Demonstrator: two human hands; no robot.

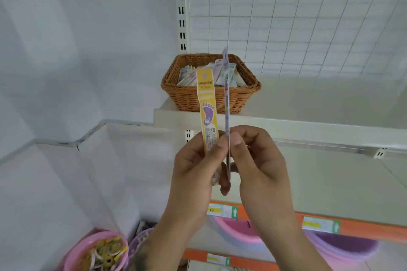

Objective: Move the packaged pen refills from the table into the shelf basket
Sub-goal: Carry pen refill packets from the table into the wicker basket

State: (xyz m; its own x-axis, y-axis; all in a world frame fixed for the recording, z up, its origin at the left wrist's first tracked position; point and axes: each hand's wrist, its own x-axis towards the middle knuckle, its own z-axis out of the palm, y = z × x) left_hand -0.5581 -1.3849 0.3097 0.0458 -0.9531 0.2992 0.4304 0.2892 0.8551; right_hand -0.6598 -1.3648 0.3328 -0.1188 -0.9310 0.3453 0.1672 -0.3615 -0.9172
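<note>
While both hands meet at the centre of the frame, the white shelf (286, 121) spans the middle right, carrying the wicker basket (242, 94) at centre top. That basket already holds a loose heap of flat refill packets (187, 75), leaning against its walls. The left hand (193, 167) has its grip wrapped round the lower end of the yellow refill pack (208, 112), which stands upright with its printed face toward the camera, probably to keep it clear of the other pack. The right hand (255, 160) pinches the purple refill pack (226, 99), seen edge-on, between thumb and fingers; both packs rise in front of the basket, so a forward reach should drop them in. At lower left sits a pink bowl (72, 255) of yellow and white rings (105, 251); pink and purple basins (330, 246) lie under the orange-edged shelf at lower right.
</note>
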